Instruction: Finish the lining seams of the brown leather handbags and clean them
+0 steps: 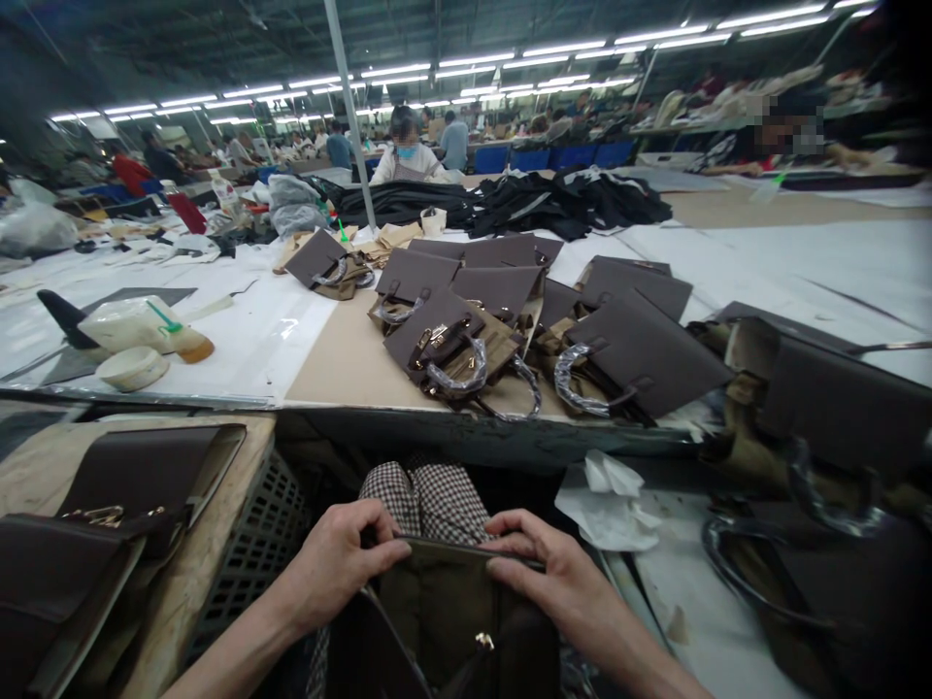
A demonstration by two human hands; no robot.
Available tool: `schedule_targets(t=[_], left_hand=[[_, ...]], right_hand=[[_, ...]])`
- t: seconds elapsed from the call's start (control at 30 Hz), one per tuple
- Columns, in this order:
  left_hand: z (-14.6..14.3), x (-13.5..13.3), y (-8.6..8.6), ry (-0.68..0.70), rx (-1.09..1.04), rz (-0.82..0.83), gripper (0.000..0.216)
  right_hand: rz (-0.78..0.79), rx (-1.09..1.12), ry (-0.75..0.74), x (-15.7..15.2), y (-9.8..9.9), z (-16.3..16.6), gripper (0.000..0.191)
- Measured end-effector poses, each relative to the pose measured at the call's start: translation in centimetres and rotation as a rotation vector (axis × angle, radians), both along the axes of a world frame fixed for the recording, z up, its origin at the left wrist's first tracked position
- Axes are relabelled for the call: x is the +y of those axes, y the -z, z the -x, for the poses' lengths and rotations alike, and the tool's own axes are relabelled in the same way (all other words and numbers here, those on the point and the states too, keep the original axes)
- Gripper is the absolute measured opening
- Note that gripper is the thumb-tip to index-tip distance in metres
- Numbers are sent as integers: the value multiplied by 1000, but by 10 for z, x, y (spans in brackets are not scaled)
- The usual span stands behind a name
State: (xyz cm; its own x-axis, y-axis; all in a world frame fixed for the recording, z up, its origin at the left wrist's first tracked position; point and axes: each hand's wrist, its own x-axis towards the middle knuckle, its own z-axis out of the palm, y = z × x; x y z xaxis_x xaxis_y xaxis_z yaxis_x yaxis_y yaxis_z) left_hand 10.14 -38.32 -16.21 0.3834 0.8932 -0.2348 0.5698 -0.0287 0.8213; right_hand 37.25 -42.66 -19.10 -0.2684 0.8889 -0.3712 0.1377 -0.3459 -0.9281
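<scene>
The left grip (349, 553) and right grip (549, 568) each pinch the rim (451, 548) of 1 dark bag (444, 607), positioned near, over the lap (451, 495), apparently to hold it spread and steady.

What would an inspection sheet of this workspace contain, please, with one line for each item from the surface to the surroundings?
Surface: long table, covered partly in white and partly in tan.
Things in hand: dark brown bag with an olive interior, above the person's lap.
Clutter: other bags overlapping on the table; translucent bottle with a green tip at the left; crumpled white paper right of the knees.
Hands: left hand and right hand both pinch the top edge of the held bag.
Cables: nothing seen.
Surroundings: co-worker in white across the table, behind a heap of dark cloth; lit ceiling lamps in rows.
</scene>
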Motion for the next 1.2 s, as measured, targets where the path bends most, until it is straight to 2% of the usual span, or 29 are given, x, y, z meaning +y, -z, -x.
schedule_targets(t=[0.27,0.47,0.7,0.8,0.9,1.0,1.1,1.2], left_hand=[[3,0,2,-21,3,2,21],[3,1,10,-57,22,-5,25],[-2,0,12,-52,102,-66,24],[-2,0,12,-105,81,-76,29],[-2,1,13,-140,-4,-28,29],[-2,3,13,-97,-141,75,32],[-4,3,11,-58,-228,104,34],[-4,0,7,-42,-281,93,32]], right_hand=[[-125,-99,42,-3,14,5,28],[-126,-120,54,-4,16,4,31],[-176,-166,24,-2,17,5,30],[-194,-177,-6,-1,15,5,29],[-199,-184,-111,6,2,1,28],[-220,-270,-386,23,-19,1,25],[-304,-369,-635,48,-34,17,19],[-342,-349,-791,71,-34,44,19]])
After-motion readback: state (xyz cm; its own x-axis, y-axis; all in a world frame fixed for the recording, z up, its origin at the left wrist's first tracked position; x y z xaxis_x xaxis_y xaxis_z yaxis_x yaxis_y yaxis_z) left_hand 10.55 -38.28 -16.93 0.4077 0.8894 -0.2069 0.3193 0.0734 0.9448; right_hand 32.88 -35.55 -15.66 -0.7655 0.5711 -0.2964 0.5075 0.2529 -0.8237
